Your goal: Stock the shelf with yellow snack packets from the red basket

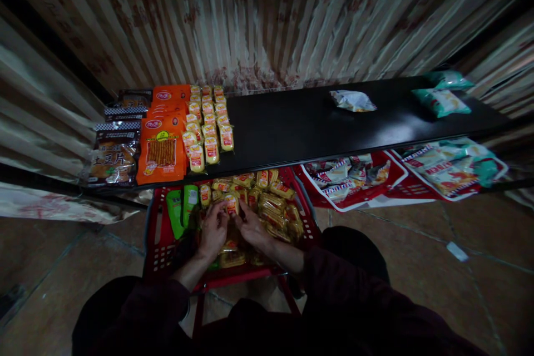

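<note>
Over a red basket (161, 250) in front of me, both hands are together at one small yellow wrapped snack cake (232, 203) with a red and white label. My left hand (214, 232) grips its left side with bent fingers. On its right side, my right hand (253, 229) has its fingers against the wrapper. Many more of these wrapped cakes (273, 206) fill the basket beneath and around my hands. Green packets (176, 214) stand at the basket's left end. Rows of the same cakes (211, 125) lie on the black shelf (275, 122) above.
Left of the cake rows lie orange snack bags (162, 147) and dark bags (113, 153). A white packet (352, 101) and teal bags (443, 101) sit farther right. Below the shelf, red baskets (390, 194) hold more bags. A patterned curtain (267, 22) hangs behind.
</note>
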Motion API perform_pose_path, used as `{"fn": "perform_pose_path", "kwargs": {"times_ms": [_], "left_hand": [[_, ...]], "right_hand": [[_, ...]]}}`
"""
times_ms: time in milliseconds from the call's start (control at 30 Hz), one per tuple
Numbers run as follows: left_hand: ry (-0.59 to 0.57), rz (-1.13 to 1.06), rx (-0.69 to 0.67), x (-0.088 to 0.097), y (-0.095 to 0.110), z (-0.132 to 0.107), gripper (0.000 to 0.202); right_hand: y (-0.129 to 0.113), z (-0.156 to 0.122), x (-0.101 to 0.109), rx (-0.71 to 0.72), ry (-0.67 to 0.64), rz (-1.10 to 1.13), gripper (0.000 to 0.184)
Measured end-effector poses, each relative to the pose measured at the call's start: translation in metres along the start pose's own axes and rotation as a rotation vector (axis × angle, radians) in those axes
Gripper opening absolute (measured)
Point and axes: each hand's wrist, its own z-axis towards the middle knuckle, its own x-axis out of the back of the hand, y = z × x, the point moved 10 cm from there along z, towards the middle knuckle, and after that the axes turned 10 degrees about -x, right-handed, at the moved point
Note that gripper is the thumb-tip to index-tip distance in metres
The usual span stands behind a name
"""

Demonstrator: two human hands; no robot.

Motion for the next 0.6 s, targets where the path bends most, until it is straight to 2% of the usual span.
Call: {"fn": "perform_pose_path", "kwargs": {"times_ms": [100,233,467,600], "left_hand": [[-0.018,0.032,-0.075,-0.003,0.01,-0.004,0.032],[-0.039,0.105,-0.159,-0.007,0.02,-0.01,0.039],[-0.054,0.238,-0.402,-0.007,0.061,-0.013,0.048],[-0.031,0.286,-0.53,-0.004,0.082,-0.008,0.052]], "right_hand": [[0.006,0.0,0.001,-0.008,0.038,-0.037,0.052],[-0.001,-0.005,0.003,0.087,0.081,-0.058,0.057],[-0.044,-0.033,0.004,0.272,0.101,-0.144,0.063],[-0.072,-0.036,0.008,0.375,0.13,-0.192,0.061]]}}
